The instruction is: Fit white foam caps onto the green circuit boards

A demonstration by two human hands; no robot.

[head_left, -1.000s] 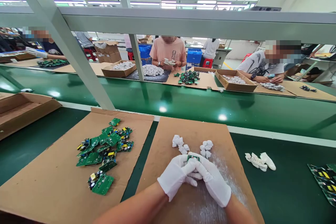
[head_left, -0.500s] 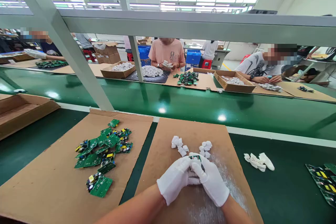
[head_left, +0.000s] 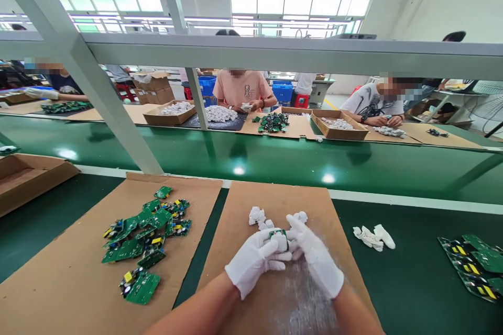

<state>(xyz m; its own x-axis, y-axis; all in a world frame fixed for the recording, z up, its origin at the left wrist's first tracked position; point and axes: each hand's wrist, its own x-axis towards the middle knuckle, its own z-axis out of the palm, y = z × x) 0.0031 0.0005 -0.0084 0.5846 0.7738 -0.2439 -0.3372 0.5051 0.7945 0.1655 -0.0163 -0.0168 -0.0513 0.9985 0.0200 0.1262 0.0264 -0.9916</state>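
Left fingers (head_left: 271, 247) grip circuit board (head_left: 278, 232) by edges; right fingers (head_left: 297, 224) half-spread beside; room nearside on cardboard (head_left: 265, 301).

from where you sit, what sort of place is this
Probably an electronics assembly workshop: green circuit boards piled on cardboard, a long green work surface, and people at work across it.

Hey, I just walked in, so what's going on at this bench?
A person in white gloves has a small green circuit board in the left hand, with something white against it. The right hand is close beside it; whether it touches the board is unclear. White lumps lie just beyond the hands on a cardboard sheet, and a pile of green boards sits to the left. Across the green surface, other people handle small parts.
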